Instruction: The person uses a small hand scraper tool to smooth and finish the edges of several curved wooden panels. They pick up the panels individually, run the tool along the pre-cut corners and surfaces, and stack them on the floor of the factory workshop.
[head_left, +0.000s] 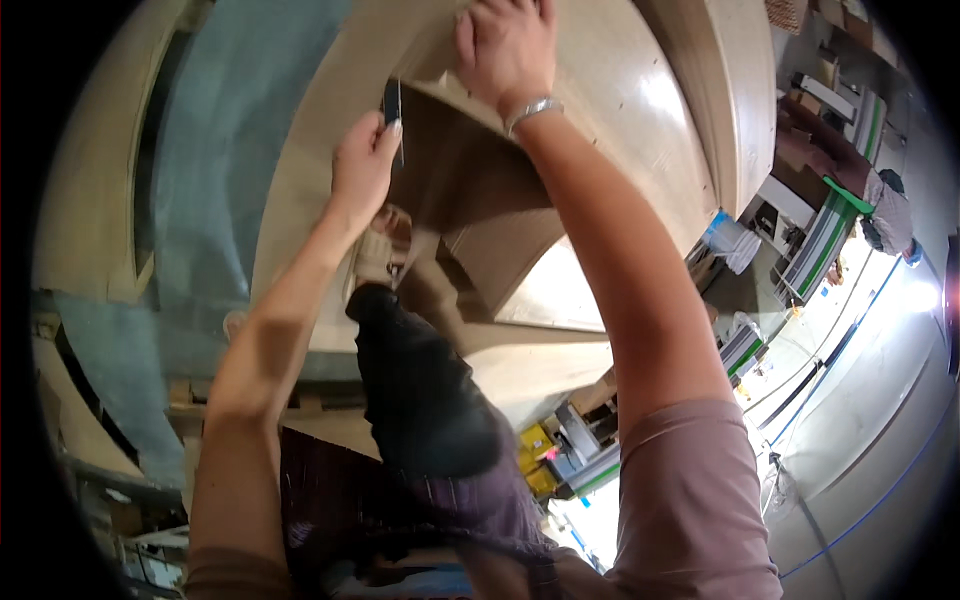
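Observation:
My left hand [363, 168] is closed around a narrow, dark, flat blade-like tool [393, 103]; its exact kind is unclear. The tool stands roughly upright at the left edge of a large opening in a pale wooden panel [610, 110]. Farther up and to the right, my right hand [508, 50] rests on the panel by the opening's upper edge. Its thumb is apart from the other fingers, whose tips are cut off by the picture's top edge. A bracelet [534, 114] circles that wrist. Inside the opening, an angled wooden piece [510, 255] shows.
My dark-clothed leg [420, 390] reaches into the lower part of the opening. Another curved wooden piece [95, 170] stands at the left over a blue-grey surface [235, 110]. To the right are a white bucket [735, 245], yellow boxes [538, 460] and another person [888, 215].

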